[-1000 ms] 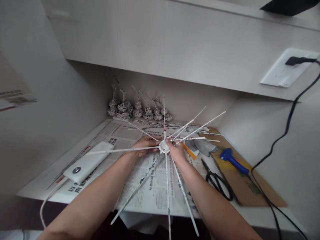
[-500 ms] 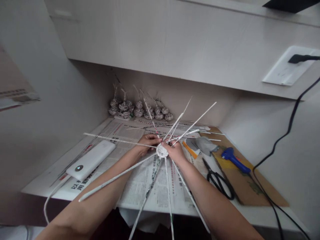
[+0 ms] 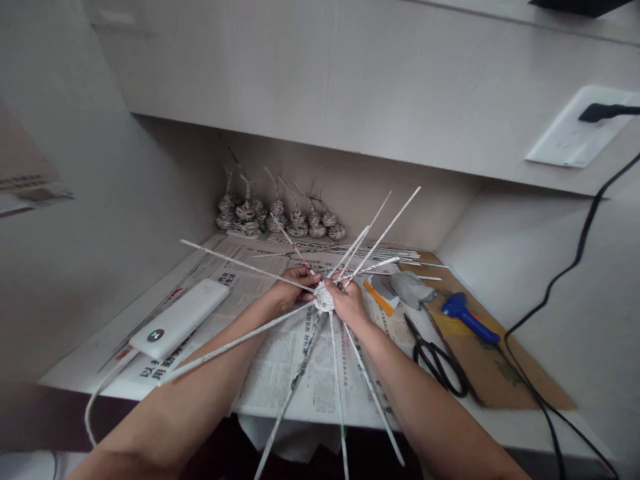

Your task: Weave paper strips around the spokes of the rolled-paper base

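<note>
Between my hands is a small round woven paper base [image 3: 324, 298], with several rolled newspaper sticks fanning out from it like spokes. My left hand [image 3: 296, 285] is closed at its left edge, fingers pinching around the base and a spoke. From the right, my right hand [image 3: 349, 300] grips the base, thumb pressed on its top. Long paper spokes [image 3: 300, 373] reach down toward me past the table edge, and others [image 3: 383, 233] point up and away. The fingertips behind the base are partly hidden.
Woven paper gourds [image 3: 297, 225] line the back wall, with loose paper sticks [image 3: 370, 253] before them. At left lies a white power bank [image 3: 183, 317] with a cable. At right are black scissors [image 3: 435, 363], a blue glue gun [image 3: 470, 317] on cardboard [image 3: 510, 373], and a grey crumpled piece [image 3: 413, 290].
The woven base has turned slightly in my hands, so its spokes have shifted: the upper ones lean left and the lower right one has swung inward. Both hands keep their hold.
</note>
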`<state>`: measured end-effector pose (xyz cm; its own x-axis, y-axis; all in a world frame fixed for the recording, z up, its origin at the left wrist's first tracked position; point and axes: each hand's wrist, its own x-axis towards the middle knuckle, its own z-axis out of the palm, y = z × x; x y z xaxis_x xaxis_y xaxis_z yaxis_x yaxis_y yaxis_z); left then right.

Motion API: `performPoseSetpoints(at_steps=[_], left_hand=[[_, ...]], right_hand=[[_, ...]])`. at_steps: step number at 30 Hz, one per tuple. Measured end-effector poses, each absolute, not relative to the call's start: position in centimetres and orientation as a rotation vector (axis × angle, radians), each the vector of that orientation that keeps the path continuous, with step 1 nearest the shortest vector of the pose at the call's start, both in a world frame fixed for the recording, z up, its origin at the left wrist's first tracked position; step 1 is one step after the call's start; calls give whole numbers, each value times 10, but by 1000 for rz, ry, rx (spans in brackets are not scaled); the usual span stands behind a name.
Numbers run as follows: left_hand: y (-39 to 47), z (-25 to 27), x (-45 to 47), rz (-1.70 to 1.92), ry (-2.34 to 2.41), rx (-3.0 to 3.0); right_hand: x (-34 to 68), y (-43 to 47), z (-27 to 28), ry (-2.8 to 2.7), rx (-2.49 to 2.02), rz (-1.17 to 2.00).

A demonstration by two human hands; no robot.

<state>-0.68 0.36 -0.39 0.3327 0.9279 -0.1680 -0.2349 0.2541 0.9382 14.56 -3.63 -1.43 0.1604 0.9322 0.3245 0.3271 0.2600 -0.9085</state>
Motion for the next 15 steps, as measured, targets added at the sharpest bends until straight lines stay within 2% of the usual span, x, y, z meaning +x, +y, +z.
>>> performPoseSetpoints(at_steps=[5,15], left_hand=[[2,-2,-10,842,818,1042],[-1,-2,-8,863,833,1065]], right_hand=[[144,-37,-13,-1410,-1307,697],[143,-37,-15,-1391,-1301,705]])
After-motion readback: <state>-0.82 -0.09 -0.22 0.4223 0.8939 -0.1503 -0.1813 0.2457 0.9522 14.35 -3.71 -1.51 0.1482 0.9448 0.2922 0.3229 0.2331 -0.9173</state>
